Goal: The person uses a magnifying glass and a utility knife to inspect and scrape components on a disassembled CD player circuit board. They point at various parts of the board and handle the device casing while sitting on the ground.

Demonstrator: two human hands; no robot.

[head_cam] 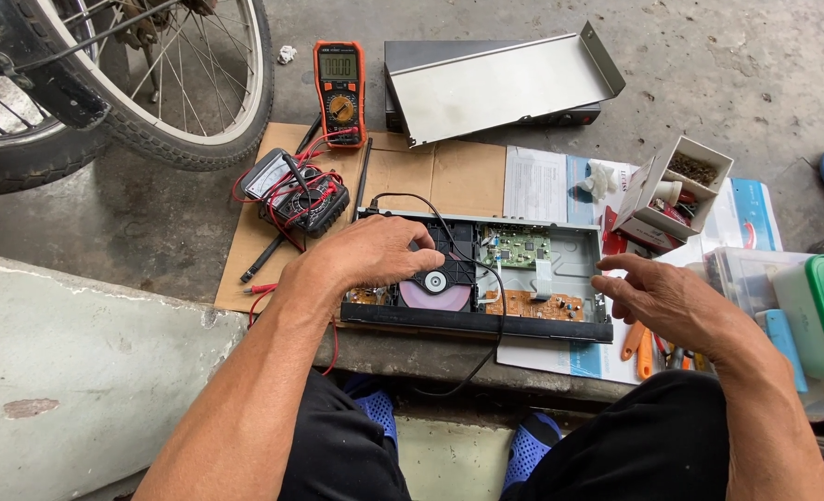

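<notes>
A person's left hand (375,255) rests fingers-down on the disc drive (440,274) of an opened disc player (486,278), cover (500,83) already off beyond it, while the right hand (663,297) hovers spread and empty beside the chassis, circuit boards (514,250) exposed between both hands.

Even daylight, soft shadows; mild glare on the metal cover (505,83); sharp focus, slight wide-angle bending at the edges.
</notes>
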